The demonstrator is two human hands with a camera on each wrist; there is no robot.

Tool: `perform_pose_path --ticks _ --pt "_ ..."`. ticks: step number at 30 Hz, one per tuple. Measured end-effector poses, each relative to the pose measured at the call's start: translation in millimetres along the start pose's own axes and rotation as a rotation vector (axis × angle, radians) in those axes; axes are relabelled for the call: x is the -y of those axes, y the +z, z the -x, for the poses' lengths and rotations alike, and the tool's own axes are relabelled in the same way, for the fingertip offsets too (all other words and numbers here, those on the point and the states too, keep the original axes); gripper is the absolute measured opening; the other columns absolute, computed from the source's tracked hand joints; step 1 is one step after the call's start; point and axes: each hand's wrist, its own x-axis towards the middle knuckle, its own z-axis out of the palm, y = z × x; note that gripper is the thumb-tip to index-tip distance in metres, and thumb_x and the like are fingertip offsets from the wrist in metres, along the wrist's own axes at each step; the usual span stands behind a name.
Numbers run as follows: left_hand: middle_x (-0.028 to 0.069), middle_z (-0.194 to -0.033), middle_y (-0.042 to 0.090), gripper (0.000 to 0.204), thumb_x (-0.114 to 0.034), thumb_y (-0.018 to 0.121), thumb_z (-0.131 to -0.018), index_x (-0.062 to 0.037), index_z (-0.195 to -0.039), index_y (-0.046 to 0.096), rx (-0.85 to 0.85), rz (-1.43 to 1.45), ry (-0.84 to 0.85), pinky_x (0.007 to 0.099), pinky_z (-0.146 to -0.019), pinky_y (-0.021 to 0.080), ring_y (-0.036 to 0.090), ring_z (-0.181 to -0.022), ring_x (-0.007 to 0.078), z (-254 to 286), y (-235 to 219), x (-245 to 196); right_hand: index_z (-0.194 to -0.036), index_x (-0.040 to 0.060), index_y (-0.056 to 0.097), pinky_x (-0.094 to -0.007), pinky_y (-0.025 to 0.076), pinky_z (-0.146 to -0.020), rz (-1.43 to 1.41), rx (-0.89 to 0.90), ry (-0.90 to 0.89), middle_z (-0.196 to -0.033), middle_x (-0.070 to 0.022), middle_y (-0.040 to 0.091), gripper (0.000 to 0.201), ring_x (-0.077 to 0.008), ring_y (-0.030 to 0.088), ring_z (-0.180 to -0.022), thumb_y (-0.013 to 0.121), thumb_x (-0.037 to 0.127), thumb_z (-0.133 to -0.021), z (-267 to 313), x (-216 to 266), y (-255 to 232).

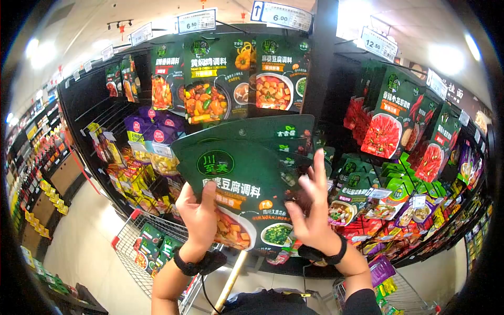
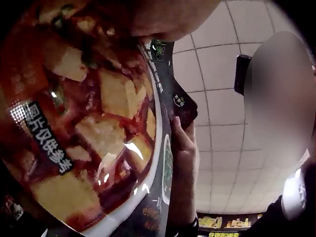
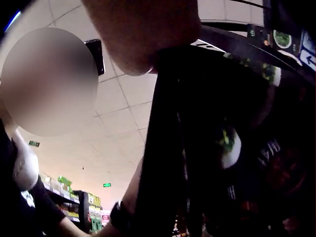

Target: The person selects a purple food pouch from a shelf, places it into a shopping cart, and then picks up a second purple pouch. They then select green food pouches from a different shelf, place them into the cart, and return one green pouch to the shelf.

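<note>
Nearest the person: a shopping cart [image 1: 137, 247] with a wire basket sits low and left of the held packets, a few green packets lying in it.

Left hand [image 1: 198, 215] grips the lower left corner of the front seasoning packet [image 1: 247, 184], thumb across its face, fingers curled behind. The left wrist view shows the printed tofu dish filling the frame under that thumb.

Right hand [image 1: 315, 202] is at the packet's right edge, fingers spread and pointing up, palm toward the packet; only the thumb side seems to touch. Both hands are level with each other, the left carrying the weight.

The packet stands upright, long axis vertical, with a fan of like packets [image 1: 273, 131] stacked just behind it.

Beyond the packet: hanging rows of sauce packets on a peg rack [image 1: 220, 73], price tags [image 1: 197, 21] above.
</note>
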Motion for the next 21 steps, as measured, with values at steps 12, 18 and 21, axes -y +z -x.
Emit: perform_pose_path --ticks 12,18,21 --pt "0.0021 -0.085 0.058 0.011 -0.007 0.054 -0.084 0.0008 -0.092 0.054 -0.065 0.001 -0.058 0.021 -0.067 0.041 0.051 -0.074 0.0067 10.9 -1.2 14.7 -0.098 -0.0011 0.049 -0.0351 0.049 -0.069 0.077 -0.195 -0.146 -0.096 -0.0181 0.057 0.035 -0.0327 0.058 -0.081 0.064 0.001 -0.067 16.2 5.6 15.8" --pt "0.0026 -0.086 0.059 0.012 -0.007 0.056 -0.082 0.0004 -0.092 0.055 -0.078 0.062 -0.057 0.0215 -0.069 0.041 0.053 -0.076 0.0076 16.3 0.6 7.1 -0.088 0.0001 0.053 -0.0349 0.04 -0.077 -0.036 -0.271 0.327 -0.102 -0.0165 0.047 0.029 -0.0269 0.047 -0.088 0.07 0.011 -0.067 8.6 2.4 10.8" --pt "0.0031 -0.086 0.06 0.012 -0.006 0.056 -0.082 0.0013 -0.092 0.055 -0.084 0.061 -0.058 0.0217 -0.069 0.042 0.053 -0.076 0.0079 19.4 0.2 7.8 -0.088 0.0004 0.051 -0.0358 0.04 -0.078 -0.004 -0.28 0.255 -0.109 -0.0196 0.047 0.026 -0.03 0.048 -0.092 0.067 0.008 -0.069 13.2 7.0 11.2"
